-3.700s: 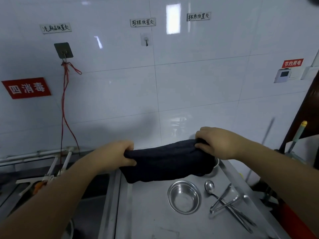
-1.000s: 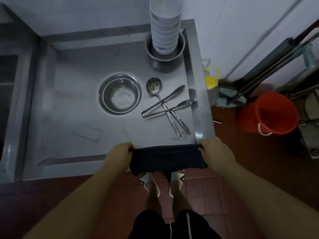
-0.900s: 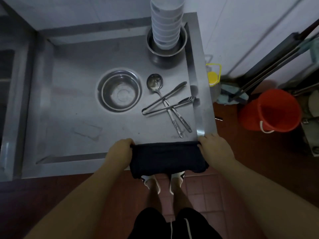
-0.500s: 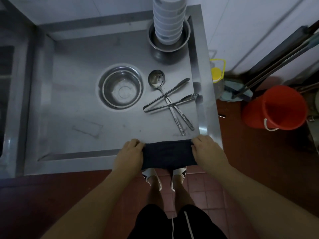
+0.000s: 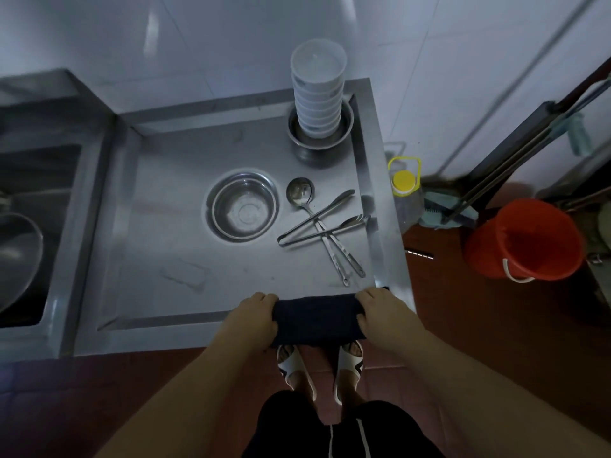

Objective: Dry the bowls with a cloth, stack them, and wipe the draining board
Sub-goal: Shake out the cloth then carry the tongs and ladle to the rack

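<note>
Left hand: the left hand (image 5: 253, 320) is closed on the left end of the dark cloth (image 5: 317, 320), with the fingers folded over its edge.
Right hand: the right hand (image 5: 385, 315) is clamped on the right end of the same cloth, so the cloth is stretched between the two hands.
Cloth place: it lies at the near edge of the draining board (image 5: 172, 226), partly over the rim and partly hanging toward the floor.
Cloth handling: soft and light, it seems folded in several layers; I judge it keeps its shape only while both ends are held, so the ends are the good place to hold it.
White bowls: the stack of white bowls (image 5: 317, 94) stands far in front of the right hand, inside a steel bowl (image 5: 320, 135) at the back corner of the surface.
Bowl handling: the tall stack looks easy to tip, and the bowls probably break if they fall; better to take it low, near the base.
Loose bowl: one steel bowl alone (image 5: 244, 208) sits ahead of the left hand; it is smooth and maybe slippery if wet.
Other things: a ladle (image 5: 301, 193) and tongs (image 5: 317, 219) lie ahead of the right hand, in the way of wiping.
</note>
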Action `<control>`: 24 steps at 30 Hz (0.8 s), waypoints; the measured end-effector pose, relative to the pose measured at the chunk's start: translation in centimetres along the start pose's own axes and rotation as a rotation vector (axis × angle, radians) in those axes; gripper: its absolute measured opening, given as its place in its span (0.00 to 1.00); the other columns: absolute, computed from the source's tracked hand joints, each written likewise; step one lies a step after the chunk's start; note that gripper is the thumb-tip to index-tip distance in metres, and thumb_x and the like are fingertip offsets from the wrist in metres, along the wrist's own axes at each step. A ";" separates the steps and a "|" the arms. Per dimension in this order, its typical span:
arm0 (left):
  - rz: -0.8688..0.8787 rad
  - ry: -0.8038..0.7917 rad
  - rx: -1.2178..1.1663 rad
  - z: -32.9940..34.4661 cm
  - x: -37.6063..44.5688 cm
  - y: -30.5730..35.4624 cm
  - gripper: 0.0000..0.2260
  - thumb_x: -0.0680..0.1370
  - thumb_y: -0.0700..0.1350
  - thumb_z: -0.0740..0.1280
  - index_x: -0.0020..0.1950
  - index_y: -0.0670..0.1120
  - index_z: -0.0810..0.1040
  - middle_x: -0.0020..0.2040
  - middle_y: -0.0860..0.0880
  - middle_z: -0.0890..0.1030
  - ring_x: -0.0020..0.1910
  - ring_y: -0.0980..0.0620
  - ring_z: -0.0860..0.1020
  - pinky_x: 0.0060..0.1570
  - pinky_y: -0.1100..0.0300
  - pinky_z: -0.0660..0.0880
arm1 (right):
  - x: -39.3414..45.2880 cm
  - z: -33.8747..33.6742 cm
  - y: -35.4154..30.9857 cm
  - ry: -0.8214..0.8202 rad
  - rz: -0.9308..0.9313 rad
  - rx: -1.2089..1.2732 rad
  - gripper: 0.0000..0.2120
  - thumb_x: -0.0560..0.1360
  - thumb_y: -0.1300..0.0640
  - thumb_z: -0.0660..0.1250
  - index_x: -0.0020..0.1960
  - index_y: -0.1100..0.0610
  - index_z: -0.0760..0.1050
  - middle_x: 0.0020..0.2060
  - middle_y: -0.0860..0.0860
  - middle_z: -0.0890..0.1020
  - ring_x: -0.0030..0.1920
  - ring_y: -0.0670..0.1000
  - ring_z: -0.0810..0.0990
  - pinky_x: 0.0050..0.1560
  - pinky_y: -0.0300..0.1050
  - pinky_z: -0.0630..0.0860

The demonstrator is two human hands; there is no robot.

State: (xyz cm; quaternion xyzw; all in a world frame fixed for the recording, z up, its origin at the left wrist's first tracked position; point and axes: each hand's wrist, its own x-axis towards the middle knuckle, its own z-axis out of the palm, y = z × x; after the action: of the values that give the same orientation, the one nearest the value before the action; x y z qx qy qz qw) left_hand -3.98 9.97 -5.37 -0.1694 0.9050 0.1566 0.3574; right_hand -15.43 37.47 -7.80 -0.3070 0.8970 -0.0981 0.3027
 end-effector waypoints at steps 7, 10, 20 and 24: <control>0.016 0.153 0.025 -4.3 2.4 1.7 0.23 0.83 0.49 0.66 0.77 0.46 0.69 0.71 0.45 0.73 0.68 0.44 0.74 0.65 0.49 0.75 | 2.1 -2.8 -1.4 0.114 0.040 0.015 0.16 0.82 0.52 0.61 0.68 0.53 0.74 0.64 0.51 0.78 0.63 0.54 0.75 0.60 0.50 0.76; 0.060 0.188 0.035 -6.1 5.3 2.8 0.21 0.83 0.48 0.66 0.75 0.45 0.69 0.70 0.45 0.74 0.68 0.44 0.74 0.64 0.49 0.75 | 3.9 -3.5 -1.7 0.142 0.089 0.040 0.14 0.83 0.51 0.61 0.66 0.54 0.75 0.61 0.52 0.78 0.61 0.56 0.76 0.57 0.53 0.77; 0.203 0.239 0.109 -9.4 15.6 7.0 0.29 0.80 0.54 0.70 0.77 0.45 0.66 0.71 0.43 0.71 0.68 0.42 0.71 0.62 0.47 0.74 | 9.4 -3.4 -2.8 0.301 0.361 0.208 0.07 0.81 0.52 0.63 0.56 0.54 0.75 0.54 0.52 0.78 0.56 0.56 0.76 0.54 0.54 0.76; 0.249 0.190 0.159 -9.5 18.0 7.6 0.32 0.78 0.58 0.72 0.76 0.45 0.65 0.72 0.43 0.70 0.71 0.41 0.70 0.63 0.46 0.75 | 10.4 -2.7 -2.9 0.301 0.492 0.264 0.09 0.82 0.48 0.61 0.58 0.51 0.73 0.57 0.51 0.77 0.54 0.52 0.73 0.55 0.52 0.75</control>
State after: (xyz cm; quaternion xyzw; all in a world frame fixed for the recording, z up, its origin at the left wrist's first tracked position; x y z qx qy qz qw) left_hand -25.14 9.37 -10.11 -0.0414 0.9582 0.1109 0.2605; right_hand -22.17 28.84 -9.62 -0.0209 0.9586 -0.1820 0.2182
